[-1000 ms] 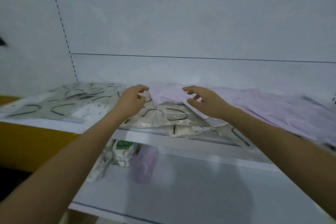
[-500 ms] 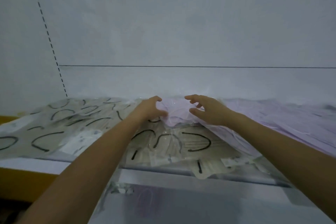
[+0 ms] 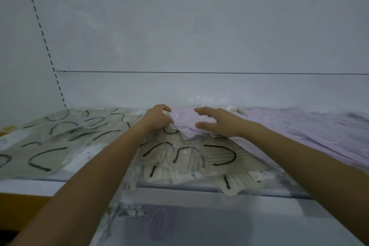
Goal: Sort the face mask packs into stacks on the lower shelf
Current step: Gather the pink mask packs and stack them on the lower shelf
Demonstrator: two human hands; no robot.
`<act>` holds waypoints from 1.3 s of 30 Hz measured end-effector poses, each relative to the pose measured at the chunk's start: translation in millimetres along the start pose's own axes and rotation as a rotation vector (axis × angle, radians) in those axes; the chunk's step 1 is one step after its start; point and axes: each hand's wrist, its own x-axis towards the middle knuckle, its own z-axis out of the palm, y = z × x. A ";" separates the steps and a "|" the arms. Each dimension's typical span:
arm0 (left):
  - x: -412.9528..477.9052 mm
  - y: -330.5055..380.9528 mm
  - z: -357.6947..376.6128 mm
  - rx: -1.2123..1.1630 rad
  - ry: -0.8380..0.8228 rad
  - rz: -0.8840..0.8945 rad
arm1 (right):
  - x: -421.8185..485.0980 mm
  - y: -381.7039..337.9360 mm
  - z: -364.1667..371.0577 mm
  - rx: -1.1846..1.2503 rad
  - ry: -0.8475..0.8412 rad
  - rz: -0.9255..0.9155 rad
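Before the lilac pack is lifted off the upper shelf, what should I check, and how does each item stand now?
1. Left hand grip on lilac pack: cannot tell; fingers curl at its left edge.
2. Right hand grip: not ok; fingers spread open over the pack.
3. Pack on top of pile: ok; it overlaps the beige packs.
4. Room on lower shelf: ok; bare surface shows.
5. Matching lilac stack below: cannot tell; only a faint lilac shape.
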 end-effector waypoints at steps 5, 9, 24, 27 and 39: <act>-4.2 11.7 5.7 0.071 0.009 0.111 | -14.4 0.1 8.9 0.000 -0.092 0.001; -6.0 23.4 14.0 0.164 -0.144 0.105 | -27.1 5.1 16.0 0.234 -0.083 0.003; -21.4 -17.4 -26.6 -0.151 0.257 0.174 | -22.8 18.6 -3.7 0.046 0.072 0.173; -22.3 -28.5 -31.0 -0.287 0.333 0.154 | -5.1 8.8 2.0 -0.046 -0.032 0.187; -19.3 -51.2 -20.7 -0.361 0.514 0.096 | 30.2 -9.6 24.3 -0.085 0.024 0.328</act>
